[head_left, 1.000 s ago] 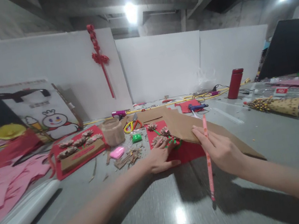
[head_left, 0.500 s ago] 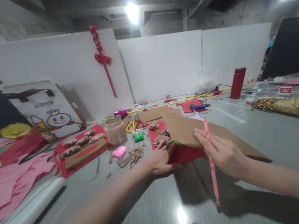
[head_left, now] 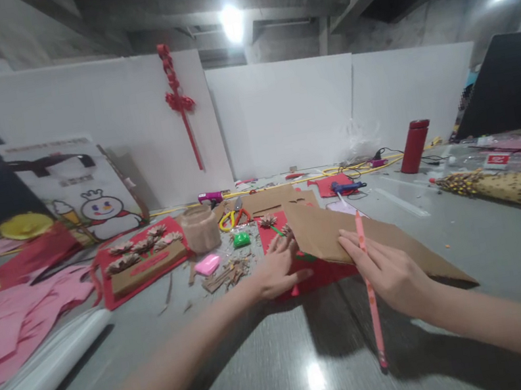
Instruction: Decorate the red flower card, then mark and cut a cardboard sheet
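Note:
My right hand (head_left: 389,270) grips the near edge of a brown cardboard sheet (head_left: 347,234) and also holds a pink pencil (head_left: 373,309), which points down toward me. The cardboard lies tilted over a red paper piece (head_left: 323,272) decorated with brown paper flowers (head_left: 267,221) and green stems. My left hand (head_left: 276,269) is on the left edge of the red piece, fingers curled around that edge, which appears slightly lifted off the table.
A beige jar (head_left: 200,228), yellow-handled scissors (head_left: 231,217), a pink block (head_left: 207,264), a green block (head_left: 240,239) and cardboard scraps (head_left: 224,274) lie to the left. A red flower card (head_left: 144,258), pink paper (head_left: 17,322), a red bottle (head_left: 413,145) and a blue glue gun (head_left: 346,186) stand around.
The cardboard has slid left over more of the red piece, covering flowers. My left hand shifted from lying flat on the red piece to gripping its left edge. The pencil swung more upright.

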{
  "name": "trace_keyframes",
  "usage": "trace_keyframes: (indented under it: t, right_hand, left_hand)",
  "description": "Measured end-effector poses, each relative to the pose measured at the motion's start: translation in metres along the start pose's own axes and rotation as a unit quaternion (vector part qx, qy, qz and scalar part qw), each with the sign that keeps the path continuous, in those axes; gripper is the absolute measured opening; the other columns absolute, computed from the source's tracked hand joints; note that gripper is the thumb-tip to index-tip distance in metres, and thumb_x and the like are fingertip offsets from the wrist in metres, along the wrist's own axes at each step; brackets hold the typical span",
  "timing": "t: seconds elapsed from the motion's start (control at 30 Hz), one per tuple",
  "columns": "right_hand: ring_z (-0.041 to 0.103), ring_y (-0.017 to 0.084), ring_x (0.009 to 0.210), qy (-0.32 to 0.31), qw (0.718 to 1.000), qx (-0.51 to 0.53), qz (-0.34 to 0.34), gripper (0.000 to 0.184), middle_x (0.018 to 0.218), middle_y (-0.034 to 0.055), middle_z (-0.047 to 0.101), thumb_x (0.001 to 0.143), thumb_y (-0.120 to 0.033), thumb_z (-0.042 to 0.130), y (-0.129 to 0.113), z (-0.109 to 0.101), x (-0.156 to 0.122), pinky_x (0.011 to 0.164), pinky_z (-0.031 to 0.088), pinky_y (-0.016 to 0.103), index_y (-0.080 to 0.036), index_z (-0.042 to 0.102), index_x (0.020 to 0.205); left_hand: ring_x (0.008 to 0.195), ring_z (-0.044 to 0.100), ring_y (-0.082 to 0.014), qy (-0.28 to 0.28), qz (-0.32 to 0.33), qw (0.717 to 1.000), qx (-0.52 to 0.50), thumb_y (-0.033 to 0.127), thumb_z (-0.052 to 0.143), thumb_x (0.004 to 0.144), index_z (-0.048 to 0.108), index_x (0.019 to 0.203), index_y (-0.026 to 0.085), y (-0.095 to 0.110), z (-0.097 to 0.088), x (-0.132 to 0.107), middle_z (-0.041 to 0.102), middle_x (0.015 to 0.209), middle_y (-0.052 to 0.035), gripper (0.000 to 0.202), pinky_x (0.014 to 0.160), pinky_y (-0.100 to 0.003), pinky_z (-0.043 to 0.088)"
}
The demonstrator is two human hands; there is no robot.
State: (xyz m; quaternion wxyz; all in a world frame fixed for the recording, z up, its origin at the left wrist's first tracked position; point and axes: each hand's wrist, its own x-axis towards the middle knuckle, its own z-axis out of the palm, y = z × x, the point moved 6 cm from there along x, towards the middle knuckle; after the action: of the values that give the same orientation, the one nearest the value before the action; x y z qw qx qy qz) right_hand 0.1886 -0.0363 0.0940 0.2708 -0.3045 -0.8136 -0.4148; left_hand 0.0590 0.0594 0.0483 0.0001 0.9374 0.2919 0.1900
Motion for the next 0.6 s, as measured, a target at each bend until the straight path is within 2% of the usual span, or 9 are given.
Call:
trace_keyframes:
  t: [0.07,0.13,0.2,0.27,0.37,0.5,0.53,0.6]
  right_hand:
    - [0.047,0.025,0.104,0.0,1.0,0.011,-0.002,0.03,0.101,0.0234,0.055,0.078,0.001,0.033,0.0,-0.001,-0.002,0.079,0.048,0.035,0.004,0.049,0.103]
    - [0.045,0.025,0.105,0.005,0.999,0.028,-0.016,0.03,0.101,0.0232,0.055,0.078,0.0,0.033,-0.003,-0.004,-0.004,0.08,0.048,0.035,0.004,0.049,0.103]
    - [0.044,0.025,0.106,0.01,0.998,0.044,-0.034,0.03,0.101,0.0221,0.056,0.079,-0.001,0.032,-0.006,-0.008,-0.006,0.079,0.048,0.035,0.003,0.049,0.103]
    - [0.045,0.024,0.106,0.005,0.997,0.059,-0.052,0.031,0.1,0.0206,0.057,0.08,-0.003,0.03,-0.01,-0.012,-0.008,0.078,0.049,0.034,0.001,0.05,0.103]
    - [0.047,0.023,0.104,-0.022,0.992,0.091,-0.084,0.033,0.101,0.0184,0.057,0.082,-0.005,0.027,-0.016,-0.015,-0.008,0.079,0.048,0.034,0.0,0.05,0.104]
    - [0.049,0.023,0.101,-0.048,0.982,0.13,-0.129,0.032,0.097,0.0162,0.06,0.082,-0.008,0.028,-0.027,-0.016,-0.011,0.078,0.048,0.033,-0.002,0.051,0.102]
    - [0.049,0.024,0.101,-0.052,0.98,0.137,-0.138,0.031,0.095,0.016,0.06,0.082,-0.009,0.028,-0.03,-0.015,-0.013,0.078,0.048,0.034,-0.003,0.052,0.102]
    - [0.05,0.024,0.1,-0.058,0.977,0.144,-0.148,0.031,0.093,0.0161,0.061,0.081,-0.008,0.029,-0.033,-0.012,-0.016,0.077,0.048,0.035,-0.003,0.052,0.101]
  left_hand:
    - [0.108,0.04,-0.0228,0.087,-0.056,0.994,-0.029,0.039,0.035,0.08,0.038,0.117,0.015,-0.008,-0.015,-0.005,0.047,0.117,-0.0102,0.044,0.089,-0.038,0.03]
    - [0.1,0.047,-0.0204,0.163,-0.129,0.975,-0.075,0.032,0.037,0.08,0.043,0.11,0.016,-0.019,-0.027,-0.015,0.052,0.109,-0.0102,0.036,0.084,-0.035,0.036]
    - [0.088,0.054,-0.0181,0.196,-0.203,0.952,-0.121,0.029,0.037,0.079,0.049,0.1,0.018,-0.028,-0.032,-0.029,0.059,0.096,-0.0077,0.027,0.077,-0.032,0.04]
    - [0.077,0.057,-0.0167,0.201,-0.246,0.934,-0.162,0.028,0.038,0.077,0.053,0.091,0.019,-0.032,-0.032,-0.042,0.062,0.084,-0.0051,0.022,0.072,-0.031,0.042]
    - [0.066,0.057,-0.0143,0.192,-0.289,0.905,-0.247,0.027,0.039,0.075,0.053,0.082,0.017,-0.034,-0.025,-0.059,0.061,0.076,-0.0033,0.019,0.063,-0.027,0.045]
    - [0.049,0.055,-0.0109,0.165,-0.344,0.841,-0.384,0.032,0.037,0.076,0.05,0.076,0.015,-0.032,-0.006,-0.074,0.059,0.069,-0.0026,0.021,0.046,-0.023,0.044]
    - [0.046,0.054,-0.0102,0.157,-0.351,0.833,-0.397,0.033,0.036,0.076,0.049,0.074,0.015,-0.03,-0.003,-0.076,0.059,0.068,-0.0026,0.022,0.044,-0.023,0.042]
    - [0.043,0.052,-0.0091,0.147,-0.352,0.839,-0.388,0.035,0.035,0.078,0.048,0.07,0.015,-0.023,0.0,-0.078,0.058,0.066,-0.0027,0.025,0.043,-0.021,0.041]
